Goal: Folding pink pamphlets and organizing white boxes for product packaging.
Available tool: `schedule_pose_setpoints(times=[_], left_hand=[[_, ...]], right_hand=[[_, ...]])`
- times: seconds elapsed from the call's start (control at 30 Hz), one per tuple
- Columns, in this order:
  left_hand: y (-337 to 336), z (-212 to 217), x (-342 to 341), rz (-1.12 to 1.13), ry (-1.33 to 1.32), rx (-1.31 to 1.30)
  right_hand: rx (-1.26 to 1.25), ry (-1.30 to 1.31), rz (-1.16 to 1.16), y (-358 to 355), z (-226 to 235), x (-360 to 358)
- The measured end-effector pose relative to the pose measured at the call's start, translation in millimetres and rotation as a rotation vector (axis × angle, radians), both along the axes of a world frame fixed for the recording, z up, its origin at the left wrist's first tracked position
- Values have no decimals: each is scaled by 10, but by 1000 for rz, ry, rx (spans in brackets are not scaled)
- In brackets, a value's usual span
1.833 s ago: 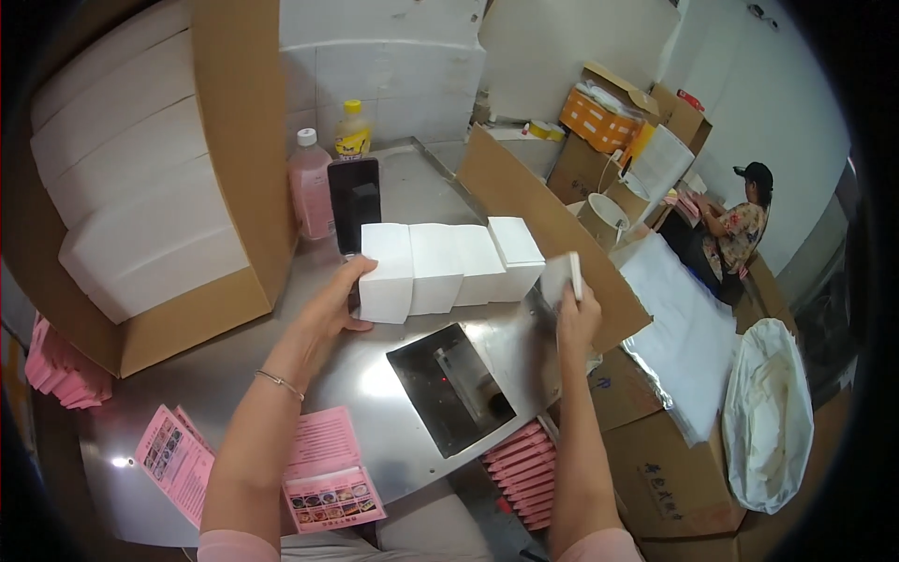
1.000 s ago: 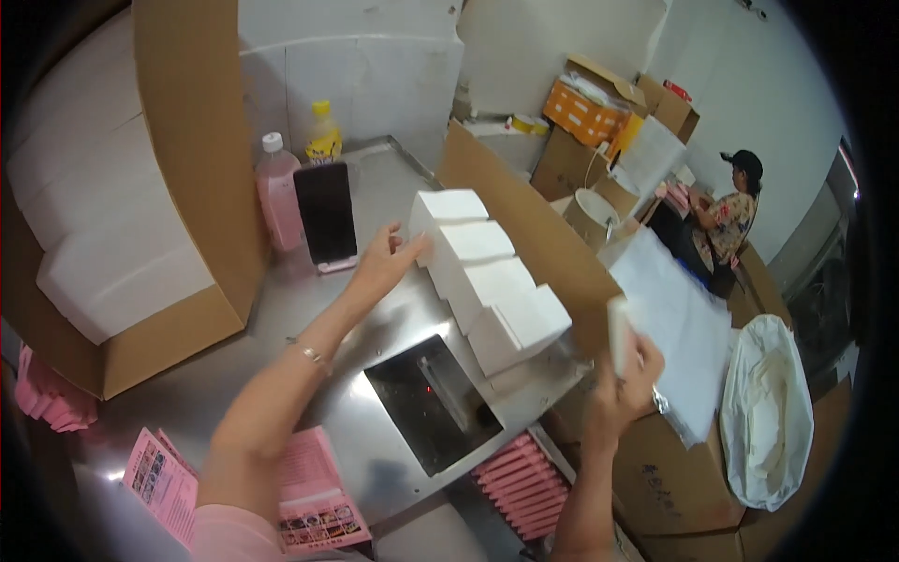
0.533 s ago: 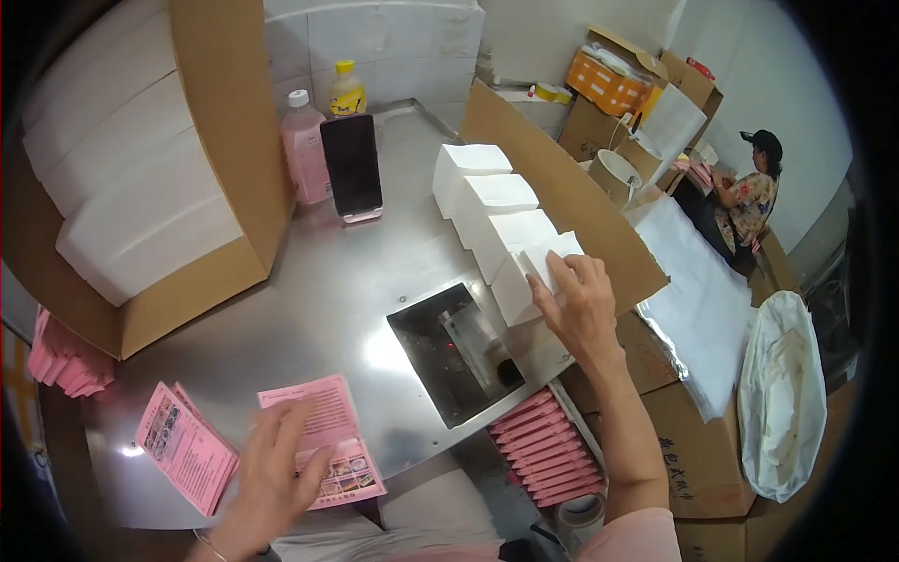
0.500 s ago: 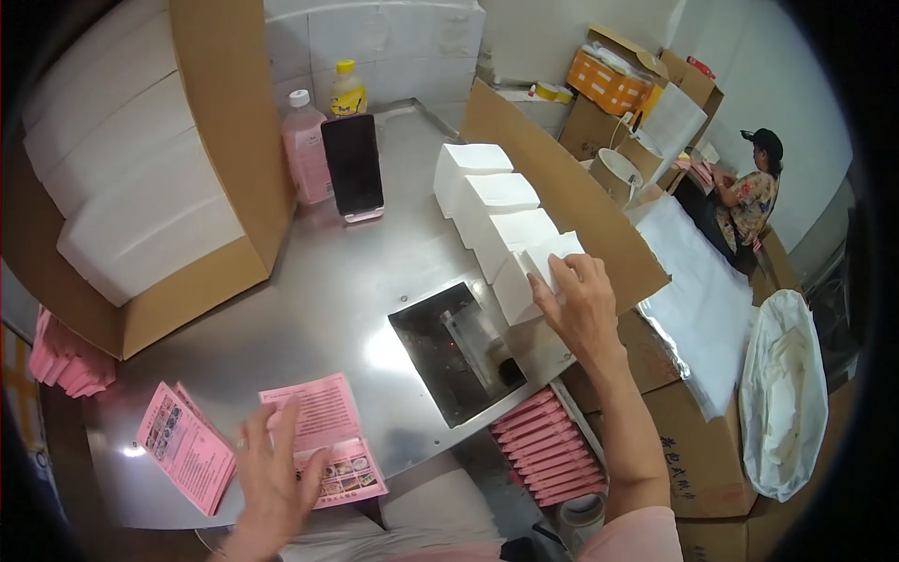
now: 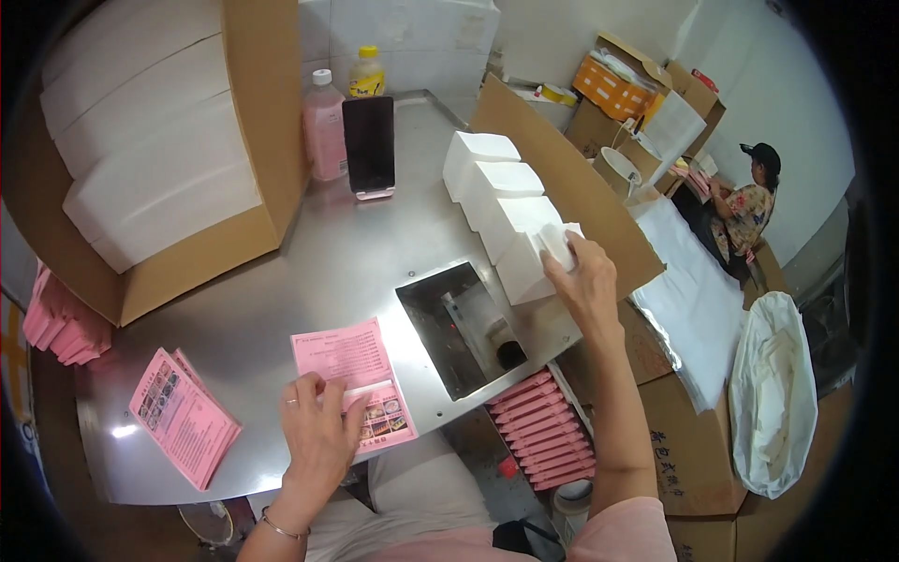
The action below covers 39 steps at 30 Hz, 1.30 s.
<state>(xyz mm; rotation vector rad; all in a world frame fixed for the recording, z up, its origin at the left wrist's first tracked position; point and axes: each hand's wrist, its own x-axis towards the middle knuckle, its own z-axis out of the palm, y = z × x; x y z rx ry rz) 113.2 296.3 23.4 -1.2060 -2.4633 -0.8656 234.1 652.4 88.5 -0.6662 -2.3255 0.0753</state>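
One half-curled left hand (image 5: 321,426) touches pink printed paper (image 5: 342,352), grip unclear; the right hand (image 5: 590,281) pinches white paper (image 5: 555,244) by the metal worktop's (image 5: 243,309) right edge.

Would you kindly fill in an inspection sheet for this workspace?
Surface: shiny metal table with a dark rectangular opening
Job's things: row of four white paper stacks; open pink leaflet
Clutter: upright phone, pink bottle, yellow-capped bottle, folded pink leaflets at left
Left hand: fingers on the open pink leaflet
Right hand: fingers at the top of the nearest stack; grip unclear
Cables: nothing seen for certain
Surroundings: open carton of white paper at left; white bag at right; another person at back right
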Motion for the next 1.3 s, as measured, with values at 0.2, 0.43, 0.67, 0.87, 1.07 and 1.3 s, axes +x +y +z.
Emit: schedule_pose_setpoints(times=[0.2,0.43,0.67,0.87,1.07,1.3], left_hand=[[16,-23,0,-26,79,-12],[95,-58,43,-155,61,-51],[-201,215,-13,-121,-96,-97],[55,169,30,-176,-132,-19],[-612,158,104,-226,-506,139],[-1830,31,-573,615,328,-80]], right_hand=[[80,-15,-45,-66,-64,3],[370,141,19,-464,0,-84],[173,-63,955,-2205,-739,34],[38,-328,581,-1761,-900,-1007],[-366,-270,321,-909,-1042,-451],[386,53,-17,-866,37,-185]])
